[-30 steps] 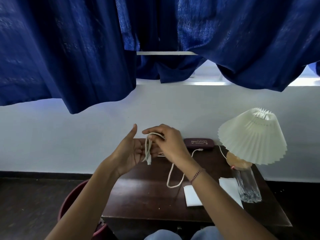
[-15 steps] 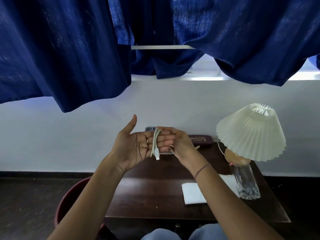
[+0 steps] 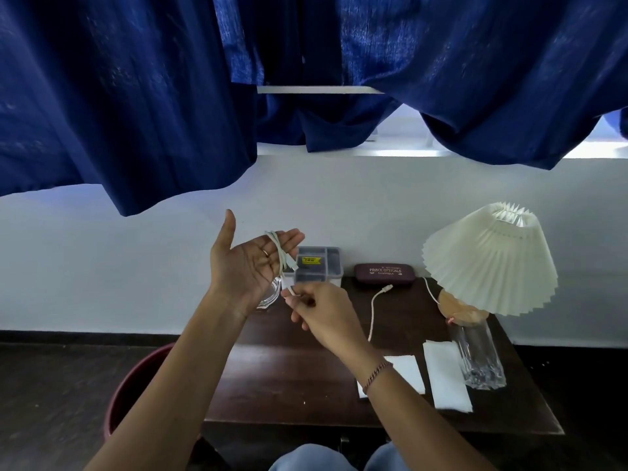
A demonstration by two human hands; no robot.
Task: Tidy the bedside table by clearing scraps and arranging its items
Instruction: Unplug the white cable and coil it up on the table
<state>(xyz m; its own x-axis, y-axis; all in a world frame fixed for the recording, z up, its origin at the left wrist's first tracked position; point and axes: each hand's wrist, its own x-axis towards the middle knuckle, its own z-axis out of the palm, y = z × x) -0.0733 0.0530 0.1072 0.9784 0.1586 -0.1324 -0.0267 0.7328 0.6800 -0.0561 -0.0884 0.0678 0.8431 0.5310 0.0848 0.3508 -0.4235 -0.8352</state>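
Deep blue curtains (image 3: 136, 96), cream pleated lampshade (image 3: 489, 263), white cable (image 3: 280, 253), maroon glasses case (image 3: 383, 274), dark-brown table (image 3: 289, 385).

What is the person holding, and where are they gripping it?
A white cable: coils looped around the left hand fingers, right hand pinching its loose end.

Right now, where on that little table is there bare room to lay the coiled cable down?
The front-left of the dark table, between the white napkins and the left edge, is bare. The back row is crowded: glass dish, plastic box, glasses case. The lamp and the tumbler fill the right.
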